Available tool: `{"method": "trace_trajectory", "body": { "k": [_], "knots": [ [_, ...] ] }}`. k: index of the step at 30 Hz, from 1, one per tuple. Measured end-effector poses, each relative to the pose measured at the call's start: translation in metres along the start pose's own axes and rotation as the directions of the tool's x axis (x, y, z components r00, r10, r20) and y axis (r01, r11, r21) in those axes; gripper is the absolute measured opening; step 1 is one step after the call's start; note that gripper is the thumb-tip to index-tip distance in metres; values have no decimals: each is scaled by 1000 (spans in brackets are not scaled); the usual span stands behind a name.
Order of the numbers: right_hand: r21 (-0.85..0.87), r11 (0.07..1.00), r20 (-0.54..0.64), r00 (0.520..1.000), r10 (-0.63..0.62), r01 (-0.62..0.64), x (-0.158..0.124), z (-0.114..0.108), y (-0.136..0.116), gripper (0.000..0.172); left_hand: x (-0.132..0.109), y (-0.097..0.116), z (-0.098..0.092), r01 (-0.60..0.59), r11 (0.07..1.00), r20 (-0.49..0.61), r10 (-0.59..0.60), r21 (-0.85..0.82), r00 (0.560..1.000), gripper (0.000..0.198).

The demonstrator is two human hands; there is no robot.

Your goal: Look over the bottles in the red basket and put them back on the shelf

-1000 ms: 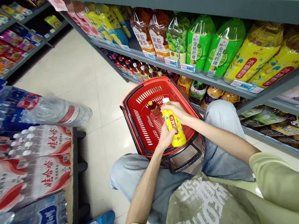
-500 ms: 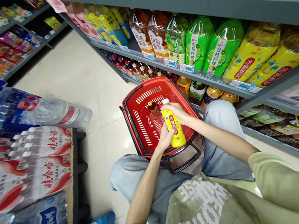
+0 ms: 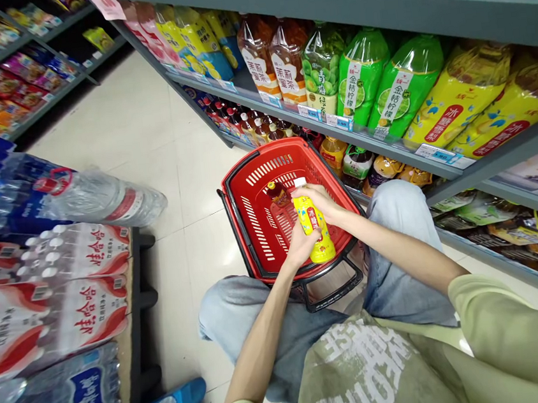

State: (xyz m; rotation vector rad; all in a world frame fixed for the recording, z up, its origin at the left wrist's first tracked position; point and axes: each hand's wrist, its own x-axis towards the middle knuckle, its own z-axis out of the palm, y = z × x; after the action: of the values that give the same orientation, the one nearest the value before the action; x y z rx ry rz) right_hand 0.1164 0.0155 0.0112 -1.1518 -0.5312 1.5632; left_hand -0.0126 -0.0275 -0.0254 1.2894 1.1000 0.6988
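Note:
A yellow bottle [image 3: 323,249] with a white cap and a red label is held over the near part of a red shopping basket [image 3: 246,211]. Around its lower left side my left hand [image 3: 301,243] is closed, thumb across the front. My right hand [image 3: 319,201] wraps the upper part, just below the cap. Inside the basket, left of the yellow bottle, lies a dark bottle [image 3: 276,192] with a yellow cap, touched by neither hand. The basket stands between my bent knees, its black handle [image 3: 334,297] folded toward me.
Shelves of large drink bottles [image 3: 355,80] rise at the right, with small bottles below. On the left are wrapped water packs [image 3: 94,252] on a pallet and a large clear bottle [image 3: 125,200] jutting out. Snack shelves [image 3: 21,83] stand at the far left.
The view has shifted very slightly, moving the shelves and basket a little to the right in the picture. Both hands keep their hold on the yellow bottle.

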Motion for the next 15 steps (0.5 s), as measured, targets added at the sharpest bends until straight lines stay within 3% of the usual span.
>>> {"method": "trace_trajectory", "body": {
  "k": [4,8,15],
  "knots": [
    [-53,998,-32,999,-18,16,4,-1,8,30,-1,-9,3,48,995,-2,-49,-85,999,43],
    [-151,986,-95,992,-79,64,6,-1,15,34,1,-20,7,119,969,-11,-125,-214,992,59],
    [-228,964,-68,985,-156,137,7,0,18,34,3,-23,11,166,909,19,-172,-383,985,75]
  ]
}}
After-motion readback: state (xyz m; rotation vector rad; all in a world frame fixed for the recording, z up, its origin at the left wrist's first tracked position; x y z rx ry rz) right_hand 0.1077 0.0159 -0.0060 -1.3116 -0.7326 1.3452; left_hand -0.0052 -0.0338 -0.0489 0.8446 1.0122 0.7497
